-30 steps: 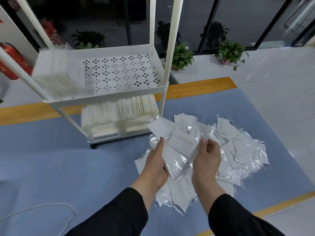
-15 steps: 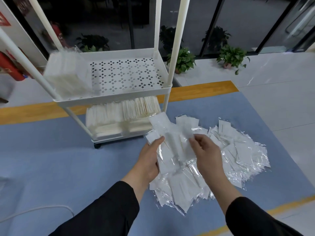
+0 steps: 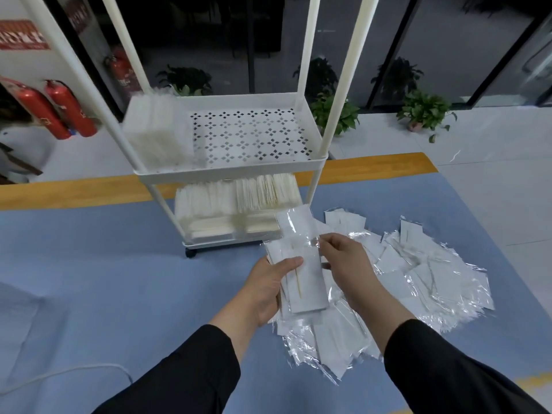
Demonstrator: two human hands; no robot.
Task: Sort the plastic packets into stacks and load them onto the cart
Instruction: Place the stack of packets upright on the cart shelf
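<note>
**Building a hand stack from the loose pile**

Left hand (image 3: 270, 289) is gripping a small stack of plastic packets (image 3: 301, 279), thumb curled over the top face, fingers underneath, so the stack is staying squared while more get added. Right hand (image 3: 348, 262) is pinching one packet (image 3: 295, 224) by its near end between thumb and fingertips, holding it over the far end of the stack, probably lining it up before laying it flat. A thin wooden stick is showing through the top packet in the stack.

Loose pile of packets (image 3: 418, 273) is lying on the blue mat (image 3: 104, 279), right of and below both hands, overlapping at all angles, so a lot is left unsorted. Cart (image 3: 233, 171) is standing just far-left of the hands, close enough for loading without a long reach. Its middle shelf is carrying one stack (image 3: 158, 135) at the left end, the rest of the perforated tray bare; the lower shelf (image 3: 236, 204) is packed with rows of packets standing on edge. Judgement: stacking step in hand, loading likely going to the middle shelf beside the existing stack.

Fire extinguishers (image 3: 56, 110) are standing far left, potted plants (image 3: 424, 112) far right.
</note>
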